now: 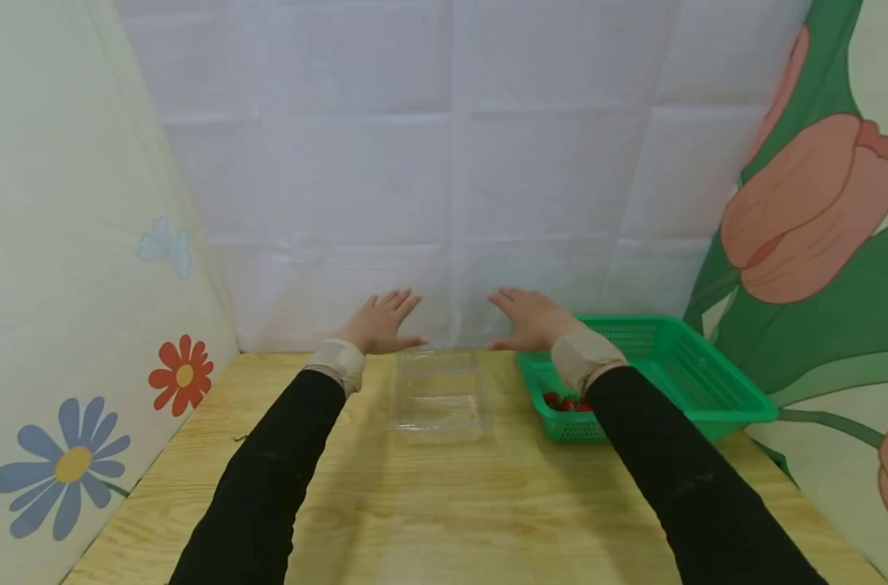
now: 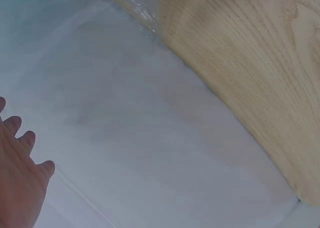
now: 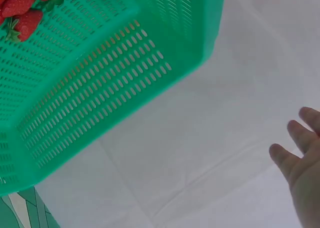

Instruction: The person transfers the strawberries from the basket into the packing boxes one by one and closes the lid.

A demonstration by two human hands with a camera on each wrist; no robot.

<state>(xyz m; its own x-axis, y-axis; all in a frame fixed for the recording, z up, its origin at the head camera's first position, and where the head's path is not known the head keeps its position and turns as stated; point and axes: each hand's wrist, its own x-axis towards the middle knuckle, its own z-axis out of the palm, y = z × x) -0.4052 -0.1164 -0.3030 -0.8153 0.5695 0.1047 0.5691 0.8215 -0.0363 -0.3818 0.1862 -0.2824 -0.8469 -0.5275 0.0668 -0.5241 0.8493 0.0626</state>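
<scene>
Space between outstretched left hand [image 1: 382,327] and right hand [image 1: 534,322]

Both, fingers spread and holding nothing, are near the far edge of a pale wood-grain table [image 1: 429,512]; creased white cloth [image 1: 444,162] rises ahead of them, flower-printed cloth [image 1: 71,284] on either side. Between and below the hands lies a transparent rectangular plastic container [image 1: 444,420]; beside the right hand, a green perforated plastic basket [image 1: 707,370] holds red strawberries [image 3: 19,2].

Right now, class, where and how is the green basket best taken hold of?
Probably take the green basket by its rim, at the left and right sides together, coming from above: it sits upright, its walls flare outward to a lip, and the strawberries lie inside, below the rim.
</scene>
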